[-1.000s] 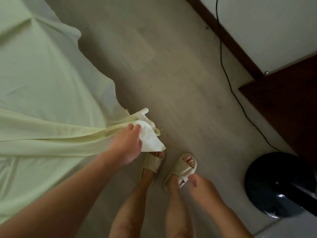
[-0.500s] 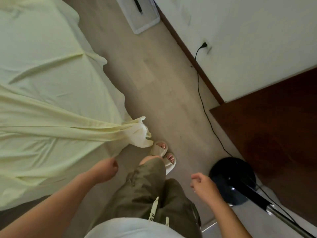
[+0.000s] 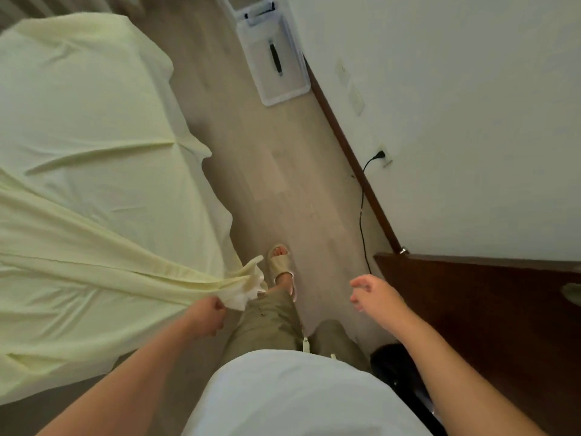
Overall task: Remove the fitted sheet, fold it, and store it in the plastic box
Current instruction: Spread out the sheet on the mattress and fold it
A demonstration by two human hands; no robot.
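Head view: looking down a narrow bedside aisle, catching a bed being stripped mid-pull.
Left hand [image 3: 209, 313]: pinching a bunched corner of the fitted sheet [image 3: 94, 190], curling tight round the gathered hem.
Right hand [image 3: 374, 294]: hanging free over the floor [image 3: 283, 184], loosely curled, holding nothing.
Sheet position: lying mostly across the bed, stretching in taut ridges from the mattress toward the grip, seemingly hugging the far corner.
Plastic box [image 3: 284, 97]: sitting on the floor against the wall, well apart from both hands, straight ahead along the aisle.
Doing it well: probably calling for walking toward that far corner, pulling low and steadily, bringing the free hand in to unhook the elastic rather than yanking, and lifting the trailing cloth away from the sandal [image 3: 279, 262] just beside it.
Fabric: pale yellow-green, thin and soft, creasing in long folds, ruffling where gathered.
Box: translucent white, rectangular, hard-rimmed, showing a dark handle.
Surroundings: matte wood-look planks, smooth white wall, glossy dark brown door [image 3: 471, 309], thin black cable [image 3: 361, 215] trailing from a socket.
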